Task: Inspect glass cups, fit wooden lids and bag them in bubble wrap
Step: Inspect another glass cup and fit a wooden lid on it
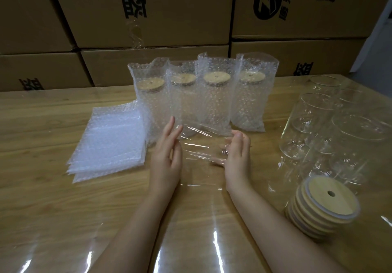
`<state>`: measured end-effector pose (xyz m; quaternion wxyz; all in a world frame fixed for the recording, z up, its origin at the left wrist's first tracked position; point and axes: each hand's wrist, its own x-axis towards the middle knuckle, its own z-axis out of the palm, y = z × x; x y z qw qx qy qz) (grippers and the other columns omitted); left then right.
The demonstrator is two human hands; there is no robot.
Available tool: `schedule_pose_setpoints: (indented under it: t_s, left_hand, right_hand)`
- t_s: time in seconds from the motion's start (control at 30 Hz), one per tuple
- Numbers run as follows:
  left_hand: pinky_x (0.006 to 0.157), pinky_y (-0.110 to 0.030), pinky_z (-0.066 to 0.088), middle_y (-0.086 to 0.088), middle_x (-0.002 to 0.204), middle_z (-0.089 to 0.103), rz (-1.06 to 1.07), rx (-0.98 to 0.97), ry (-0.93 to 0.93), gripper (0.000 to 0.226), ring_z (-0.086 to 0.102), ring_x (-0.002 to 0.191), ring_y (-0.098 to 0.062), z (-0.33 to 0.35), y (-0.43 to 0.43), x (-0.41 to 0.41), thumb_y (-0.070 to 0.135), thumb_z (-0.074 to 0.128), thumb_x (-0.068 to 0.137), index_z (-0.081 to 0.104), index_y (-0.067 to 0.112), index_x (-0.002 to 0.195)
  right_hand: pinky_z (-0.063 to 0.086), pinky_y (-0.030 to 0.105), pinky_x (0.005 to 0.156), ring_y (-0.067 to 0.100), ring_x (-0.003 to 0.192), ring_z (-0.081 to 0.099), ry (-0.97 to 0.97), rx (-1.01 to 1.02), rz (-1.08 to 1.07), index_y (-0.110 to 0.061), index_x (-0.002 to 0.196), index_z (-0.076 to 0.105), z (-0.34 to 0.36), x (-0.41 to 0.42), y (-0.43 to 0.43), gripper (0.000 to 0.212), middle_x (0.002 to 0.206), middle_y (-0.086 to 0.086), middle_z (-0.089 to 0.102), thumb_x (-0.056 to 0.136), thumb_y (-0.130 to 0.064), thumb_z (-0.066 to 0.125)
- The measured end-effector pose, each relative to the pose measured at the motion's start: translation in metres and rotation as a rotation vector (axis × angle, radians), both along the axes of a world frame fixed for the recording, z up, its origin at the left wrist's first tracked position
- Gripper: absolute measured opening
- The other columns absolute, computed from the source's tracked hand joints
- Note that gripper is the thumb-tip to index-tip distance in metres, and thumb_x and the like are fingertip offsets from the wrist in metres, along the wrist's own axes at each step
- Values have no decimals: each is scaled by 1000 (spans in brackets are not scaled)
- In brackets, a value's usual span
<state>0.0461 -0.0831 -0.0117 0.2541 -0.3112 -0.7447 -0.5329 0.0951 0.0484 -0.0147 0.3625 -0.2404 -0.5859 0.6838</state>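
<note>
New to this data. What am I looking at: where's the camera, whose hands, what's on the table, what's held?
No machine: a person works with bare hands, and the one picture comes from a camera on their head, looking down. The left hand, fingers straight, and the right hand, curled, hold a clear glass cup sideways between them. On the table: flat bubble wrap bags, four bagged lidded cups, bare glass cups, a stack of wooden lids.

Four bagged cups [216, 103], one held cup [203, 145], one lid stack [322, 209], one bag pile [110, 141].
</note>
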Motion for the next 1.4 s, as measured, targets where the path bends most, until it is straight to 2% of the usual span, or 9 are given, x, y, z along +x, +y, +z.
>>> schedule_pose_setpoints:
  t_s: [0.23, 0.33, 0.5, 0.67, 0.77, 0.97, 1.1, 1.2, 1.4]
  left_hand:
    - [109, -35, 34, -9, 153, 27, 44, -339, 110, 76, 35, 138, -23, -3, -4, 2, 17, 75, 73, 39, 21, 139]
    - [97, -51, 43, -21, 143, 43, 285, -519, 277, 87, 47, 126, -41, -2, -2, 2, 5, 80, 61, 37, 19, 136]
    - [103, -53, 40, -19, 130, 57, 365, -676, 538, 86, 47, 125, -37, -1, -2, 1, 18, 81, 59, 38, 9, 133]
    - [86, -44, 43, -12, 119, 65, 338, -679, 660, 80, 61, 103, -32, 3, -4, 4, 45, 75, 62, 48, 18, 133]
    - [78, -38, 43, -11, 111, 66, 271, -625, 586, 77, 63, 92, -31, 4, -1, 9, 58, 67, 68, 57, 17, 132]
    - [67, -28, 49, -13, 105, 61, 167, -440, 389, 82, 63, 85, -25, 13, 4, 20, 60, 64, 76, 36, 20, 142]
    - [89, 1, 32, -18, 113, 46, -71, -94, 304, 73, 53, 90, -33, 24, 30, 39, 4, 65, 82, 24, -10, 141]
    - [95, -16, 44, 6, 135, 47, -71, -73, 73, 87, 58, 114, -16, 20, 25, 36, 44, 71, 75, 25, 31, 148]
    - [97, -41, 50, 8, 144, 46, -349, 491, -531, 71, 55, 125, -21, 13, 21, 27, 44, 70, 76, 29, 55, 133]
  right_hand:
    - [51, 61, 82, 14, 83, 61, 36, -94, -16, -41, 93, 56, 5, 3, -1, 26, 84, -16, 59, 83, -54, 36]
    - [55, 55, 80, 18, 87, 62, 40, -67, 4, -42, 90, 59, 7, 5, -3, 28, 79, -25, 63, 77, -60, 42]
    - [52, 57, 86, 13, 95, 64, 60, -28, 80, -37, 102, 62, 7, 8, -4, 44, 101, -9, 67, 74, -64, 42]
    - [48, 27, 76, 13, 91, 65, 144, -193, 79, -25, 100, 66, 10, 5, 4, 49, 93, -1, 72, 92, -57, 29]
    - [51, 24, 78, 18, 93, 68, 240, -460, 177, -15, 102, 66, 9, 5, 11, 50, 88, 2, 74, 102, -45, 27]
    - [49, 34, 88, 23, 100, 66, 358, -770, 476, -14, 117, 61, 13, 6, 0, 50, 116, 10, 69, 97, -51, 35]
    - [35, 39, 103, 18, 107, 60, 269, -636, 620, -20, 118, 62, 6, 3, -12, 53, 122, 2, 67, 94, -56, 32]
    - [37, 40, 104, 18, 113, 59, 218, -548, 661, -23, 122, 62, 3, 4, -16, 57, 129, 0, 63, 89, -60, 34]
    - [43, 21, 94, -4, 116, 56, 34, -38, 549, -40, 131, 44, 5, 9, -32, 48, 137, -17, 54, 90, -63, 35]
